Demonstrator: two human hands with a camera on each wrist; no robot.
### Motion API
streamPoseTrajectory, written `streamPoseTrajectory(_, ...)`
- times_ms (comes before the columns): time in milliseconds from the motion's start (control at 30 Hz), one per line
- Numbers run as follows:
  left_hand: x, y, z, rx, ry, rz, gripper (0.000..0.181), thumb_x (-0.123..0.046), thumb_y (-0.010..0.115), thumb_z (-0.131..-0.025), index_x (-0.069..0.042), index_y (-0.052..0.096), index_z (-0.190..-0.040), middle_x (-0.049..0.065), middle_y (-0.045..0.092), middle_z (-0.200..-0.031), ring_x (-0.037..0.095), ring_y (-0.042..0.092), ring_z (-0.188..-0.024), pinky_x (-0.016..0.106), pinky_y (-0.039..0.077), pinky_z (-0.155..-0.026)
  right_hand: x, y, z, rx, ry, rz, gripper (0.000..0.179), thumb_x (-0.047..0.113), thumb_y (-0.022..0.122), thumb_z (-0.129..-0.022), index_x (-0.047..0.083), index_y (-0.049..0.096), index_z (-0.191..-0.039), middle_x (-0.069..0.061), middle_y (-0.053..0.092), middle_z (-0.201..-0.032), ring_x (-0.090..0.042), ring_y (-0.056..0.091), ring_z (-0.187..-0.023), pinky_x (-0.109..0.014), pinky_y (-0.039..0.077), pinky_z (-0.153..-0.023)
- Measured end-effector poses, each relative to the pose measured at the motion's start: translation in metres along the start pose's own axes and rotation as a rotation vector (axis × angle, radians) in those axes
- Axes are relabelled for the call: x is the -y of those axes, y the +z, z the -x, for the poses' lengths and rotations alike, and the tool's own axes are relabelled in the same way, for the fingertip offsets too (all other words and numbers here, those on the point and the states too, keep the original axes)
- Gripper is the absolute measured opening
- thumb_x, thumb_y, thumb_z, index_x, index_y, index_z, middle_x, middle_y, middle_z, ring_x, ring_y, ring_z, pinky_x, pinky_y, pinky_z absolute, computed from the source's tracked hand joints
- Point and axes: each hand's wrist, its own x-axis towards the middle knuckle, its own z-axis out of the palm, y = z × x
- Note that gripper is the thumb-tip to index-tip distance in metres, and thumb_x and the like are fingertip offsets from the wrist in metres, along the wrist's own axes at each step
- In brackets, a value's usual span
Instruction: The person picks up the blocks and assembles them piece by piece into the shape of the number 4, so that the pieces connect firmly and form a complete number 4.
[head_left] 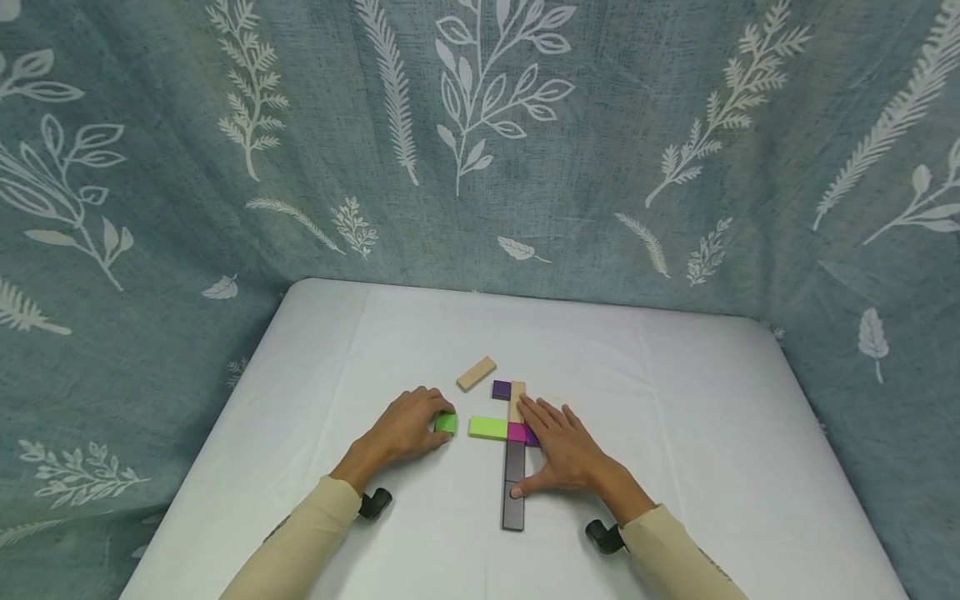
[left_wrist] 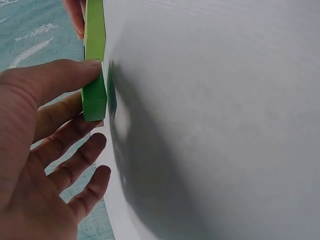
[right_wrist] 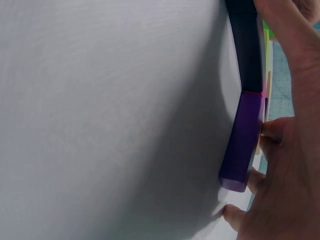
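My left hand (head_left: 408,423) pinches a green block (head_left: 446,422) between thumb and fingers, just left of a lime block (head_left: 487,427). The lime block's right end meets a magenta block (head_left: 517,431). Two grey blocks (head_left: 514,461) run in a line from the magenta one toward me. Above it lies a pale wooden block (head_left: 517,396). My right hand (head_left: 566,450) lies spread over the right side, thumb on the grey blocks, fingertips at the wooden block. It partly hides a purple block (head_left: 532,437), which the right wrist view shows lengthwise.
A dark purple block (head_left: 501,389) sits against the wooden block's upper left side. Farther back, a loose wooden block (head_left: 476,374) lies at a slant. Everything is on a white-covered table (head_left: 637,383) with a patterned teal curtain (head_left: 315,125) behind it.
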Motion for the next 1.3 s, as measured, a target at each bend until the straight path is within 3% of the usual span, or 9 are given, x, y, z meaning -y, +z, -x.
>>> streamPoseTrajectory(333,-0.002,-0.001,-0.007,0.004,0.052,-0.013,0.034,-0.029,0.082,-0.084,-0.015,0.074,-0.114,-0.003,0.066,-0.110,0.016,0.057,-0.098,0.036,0.049,-0.084,0.000,0.000,-0.001,-0.005,0.000,-0.007,0.142,0.089,0.071,-0.058,0.011,0.017,-0.163,-0.005,0.016,-0.169,-0.032,0.017,-0.153,-0.060,0.011,-0.119)
streamPoseTrajectory(733,-0.006,0.000,-0.013,0.050,0.031,-0.046,0.036,-0.030,0.082,-0.085,-0.014,0.074,-0.116,-0.004,0.066,-0.109,0.012,0.054,-0.094,0.034,0.048,-0.084,0.001,-0.001,-0.001,0.011,0.009,-0.003,0.142,0.090,0.070,-0.057,0.011,0.016,-0.163,-0.005,0.015,-0.169,-0.031,0.017,-0.153,-0.060,0.010,-0.120)
streamPoseTrajectory(1300,-0.011,-0.004,-0.017,0.072,0.085,-0.083,0.035,-0.030,0.081,-0.086,-0.013,0.074,-0.115,-0.003,0.067,-0.108,0.015,0.058,-0.098,0.037,0.048,-0.086,0.004,-0.005,0.000,0.029,0.018,0.012,0.141,0.086,0.073,-0.058,0.010,0.018,-0.163,-0.006,0.015,-0.169,-0.033,0.018,-0.153,-0.062,0.012,-0.118)
